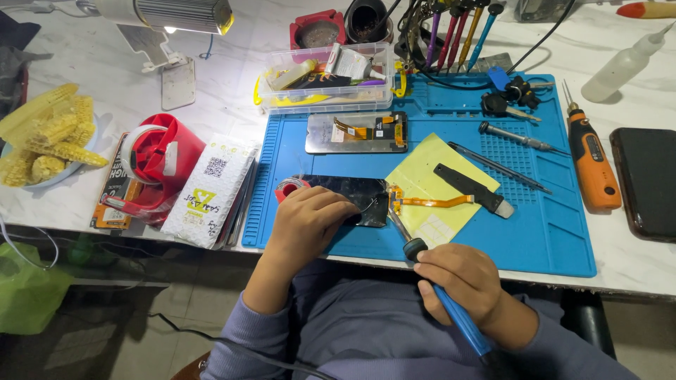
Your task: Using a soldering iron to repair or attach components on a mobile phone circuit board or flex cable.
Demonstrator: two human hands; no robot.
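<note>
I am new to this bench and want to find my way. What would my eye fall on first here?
Probably the blue mat in the middle, where the right hand holds a soldering iron pointed at a dark phone panel. The left hand rests on that panel. At the far left, yellow corn cobs fill a bowl, beside a red tape dispenser.

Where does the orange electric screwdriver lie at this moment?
The orange electric screwdriver lies at the blue mat's right edge, beside a dark phone.
</note>
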